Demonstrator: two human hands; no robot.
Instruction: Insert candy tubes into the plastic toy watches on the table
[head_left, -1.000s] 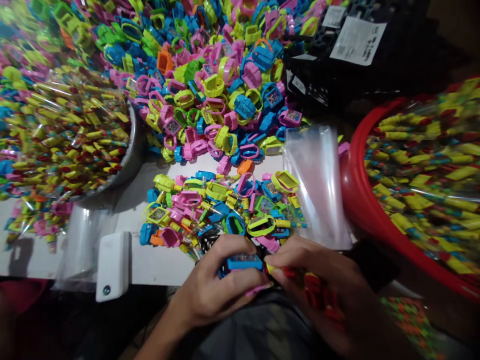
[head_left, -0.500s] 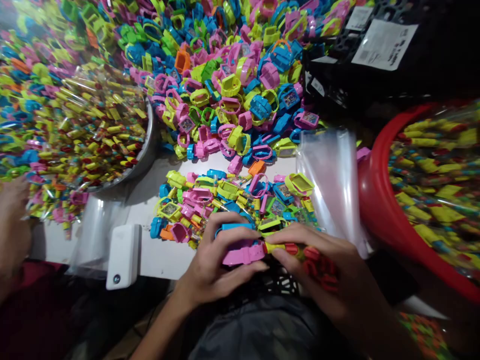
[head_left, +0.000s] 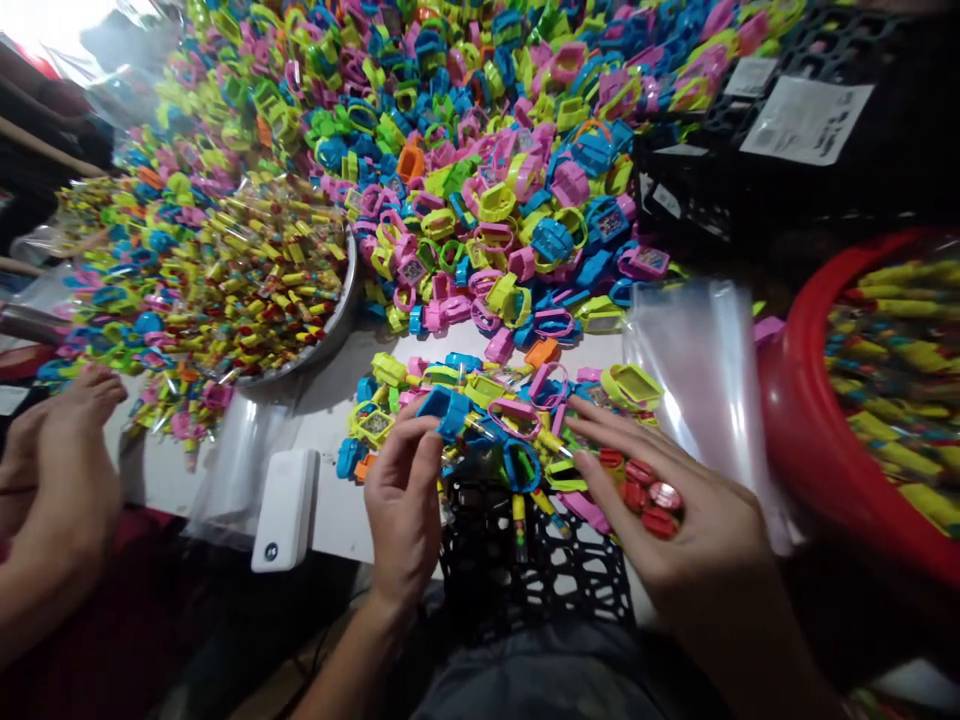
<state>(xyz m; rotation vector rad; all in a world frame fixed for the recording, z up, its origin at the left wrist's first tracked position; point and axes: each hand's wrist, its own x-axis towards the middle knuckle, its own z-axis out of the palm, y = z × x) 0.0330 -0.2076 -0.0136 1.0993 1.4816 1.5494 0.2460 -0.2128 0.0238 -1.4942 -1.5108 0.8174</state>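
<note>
My left hand (head_left: 405,490) pinches a blue toy watch (head_left: 444,412) between thumb and fingers at the front left of a small pile of toy watches (head_left: 375,425). My right hand (head_left: 675,520) reaches over the right side of that pile, fingers stretched forward and slightly bent. Several small red plastic pieces (head_left: 637,490) sit in its palm. Beneath its fingertips are a yellow-green watch (head_left: 562,474) and a pink strap (head_left: 585,510). Thin yellow candy-like tubes (head_left: 519,525) stick out at the pile's front edge, above a black plastic lattice crate (head_left: 540,580).
A large heap of toy watches (head_left: 495,200) fills the back. At left stands a metal bowl (head_left: 349,290) of wrapped yellow tubes; at right, a red tub (head_left: 787,370). Clear plastic bags (head_left: 697,370) and a white power bank (head_left: 283,510) lie nearby. Another person's hands (head_left: 67,450) are at far left.
My hands have moved apart. The pink watch has left my left hand, which now pinches a blue one. My right fingers no longer grip the yellow-and-red tube. The view has shifted left.
</note>
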